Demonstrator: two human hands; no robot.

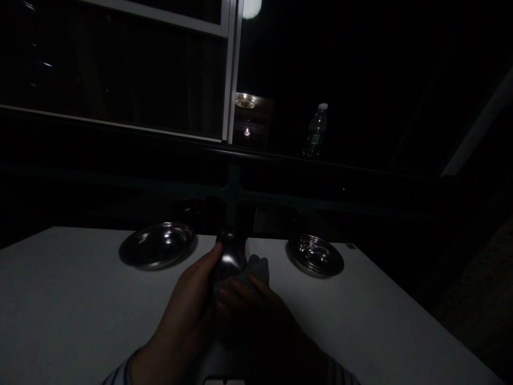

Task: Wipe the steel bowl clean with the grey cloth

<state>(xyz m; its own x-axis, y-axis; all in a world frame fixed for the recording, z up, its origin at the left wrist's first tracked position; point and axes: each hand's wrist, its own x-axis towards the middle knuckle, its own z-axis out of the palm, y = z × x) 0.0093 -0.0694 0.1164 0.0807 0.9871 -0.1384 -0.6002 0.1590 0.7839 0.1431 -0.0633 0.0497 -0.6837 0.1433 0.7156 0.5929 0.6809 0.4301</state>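
The scene is very dark. My left hand (188, 305) is wrapped around a shiny dark metal object (229, 255), thumb on its upper side; it looks like a small steel vessel held edge-on. My right hand (250, 302) presses a pale cloth (256, 267) against the object's right side with its fingers closed on the cloth. Both hands are over the middle of a white table (60, 299). A round steel plate (157, 245) lies on the table to the left of my hands, and a smaller steel plate (316, 255) lies to the right.
A dark railing (340, 171) runs behind the table. A plastic water bottle (317, 131) stands on the ledge at the back right. A window frame (230, 69) and a small lit round shape (245, 100) are behind. The table's right edge falls off into darkness.
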